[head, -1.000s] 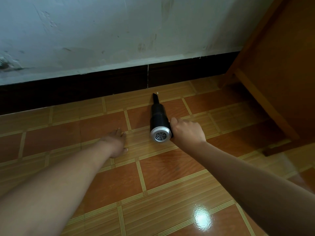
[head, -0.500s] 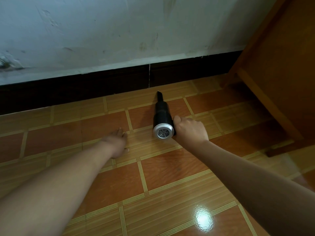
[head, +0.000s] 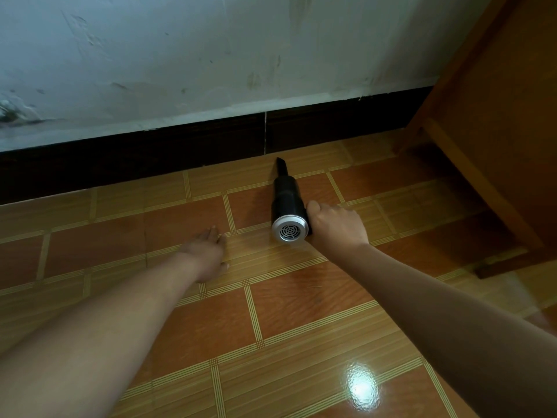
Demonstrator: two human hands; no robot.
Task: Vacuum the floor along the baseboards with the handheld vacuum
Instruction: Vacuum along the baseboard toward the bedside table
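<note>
- While gripped in the right hand, sits low over the tiled floor: handheld vacuum, thumb on top of the black barrel, other fingers curled beneath and mostly hidden, silver grille end just left of the knuckles.
- Points its narrow nozzle ahead of the fingers, close to the dark baseboard but seemingly not touching it.
- Braces with the left hand: fingers straight and flat on a tile, apart to the left of the vacuum, holding nothing.
- Should handle as light, stiff and smooth-skinned.
- Best taken round the rear barrel, as now, for one-handed steering; thin nozzle probably the part to spare from knocks.
- Differs little from a second ago: same grip, same planted left palm, nozzle edged slightly right and nearer the baseboard.
</note>
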